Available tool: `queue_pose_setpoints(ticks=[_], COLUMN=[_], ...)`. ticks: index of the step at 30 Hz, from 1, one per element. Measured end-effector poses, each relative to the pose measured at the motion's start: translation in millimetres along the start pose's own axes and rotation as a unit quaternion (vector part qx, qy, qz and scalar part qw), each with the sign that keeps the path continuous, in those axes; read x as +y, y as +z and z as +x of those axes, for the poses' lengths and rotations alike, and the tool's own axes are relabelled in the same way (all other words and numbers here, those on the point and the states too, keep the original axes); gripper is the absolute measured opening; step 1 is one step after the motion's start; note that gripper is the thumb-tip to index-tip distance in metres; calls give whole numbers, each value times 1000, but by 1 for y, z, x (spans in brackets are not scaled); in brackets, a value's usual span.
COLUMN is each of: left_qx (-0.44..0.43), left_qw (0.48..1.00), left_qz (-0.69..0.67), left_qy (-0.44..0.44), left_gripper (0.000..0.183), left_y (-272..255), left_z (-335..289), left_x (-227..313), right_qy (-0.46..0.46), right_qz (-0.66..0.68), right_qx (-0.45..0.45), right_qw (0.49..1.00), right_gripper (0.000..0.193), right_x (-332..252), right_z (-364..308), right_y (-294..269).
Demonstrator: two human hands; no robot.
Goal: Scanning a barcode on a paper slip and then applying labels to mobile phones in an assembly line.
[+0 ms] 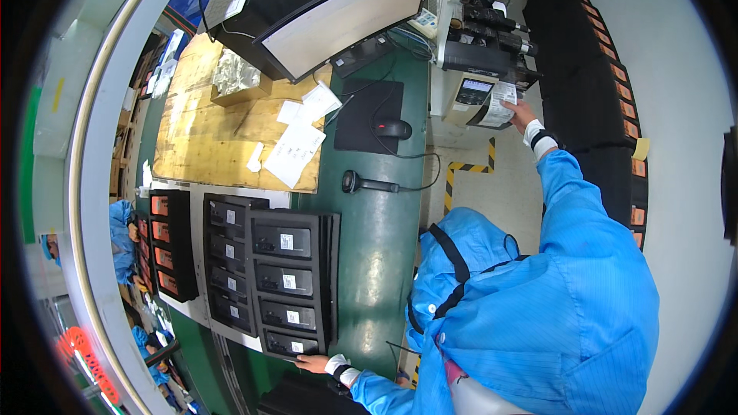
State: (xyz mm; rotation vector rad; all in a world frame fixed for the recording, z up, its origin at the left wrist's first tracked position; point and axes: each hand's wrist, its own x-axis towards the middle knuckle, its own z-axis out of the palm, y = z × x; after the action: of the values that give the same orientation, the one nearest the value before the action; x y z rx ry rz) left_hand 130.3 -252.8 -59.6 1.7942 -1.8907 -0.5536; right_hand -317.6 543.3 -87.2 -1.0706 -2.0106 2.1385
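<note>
We see the black foam tray (322, 292) below and left of the label printer (466, 101), long axis running up-view; our left hand (311, 363) meets its lower end, grip unclear. Right beside the printer, our right hand (521, 114) pinches the white label strip (500, 100), lower end slanting leftward.

A factory floor, at what looks like a labelling or packing station. The green desk (377, 261) carries a monitor (346, 19) and a barcode scanner (369, 184); a label printer (470, 101) stands beside it. Foam trays (326, 284) hold rows of matching black units (269, 241) with white labels. Yellow-black tape (470, 168) marks the floor (477, 201), dark stacks (576, 69) line the wall (676, 107), and blue work smocks (573, 284) are worn.
</note>
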Motion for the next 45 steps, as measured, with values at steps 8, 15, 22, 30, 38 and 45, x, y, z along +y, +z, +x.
queue_pose_setpoints(ticks=[8, 15, 22, 30, 38, 45], left_qx=[-9, -8, 175, -536, -369, -145], left_qw=[999, 999, 966, 775, 820, 880], left_qz=[-41, -38, -41, -321, -434, -451], left_qy=[4, 1, 185, 96, 56, 37], left_gripper=[66, 64, 43, 48, 18, 34], left_y=[12, 17, 1, 27, 8, 10], left_z=[2, 5, -28, -205, -125, 1], left_x=[5, 10, 17, 163, 166, 91], right_qy=[-68, -19, 49, -137, -255, -241], right_qz=[-181, -510, -454, -419, -342, -242], right_qx=[-13, 111, -274, -731, -754, -543], right_qw=[981, 853, 846, 521, 499, 767], right_gripper=[40, 57, 57, 54, 41, 27], right_x=[-12, 12, 89, -2, -48, -47], right_z=[16, 42, -38, -265, -322, -283], right_y=[-14, -50, 8, 271, 353, 332])
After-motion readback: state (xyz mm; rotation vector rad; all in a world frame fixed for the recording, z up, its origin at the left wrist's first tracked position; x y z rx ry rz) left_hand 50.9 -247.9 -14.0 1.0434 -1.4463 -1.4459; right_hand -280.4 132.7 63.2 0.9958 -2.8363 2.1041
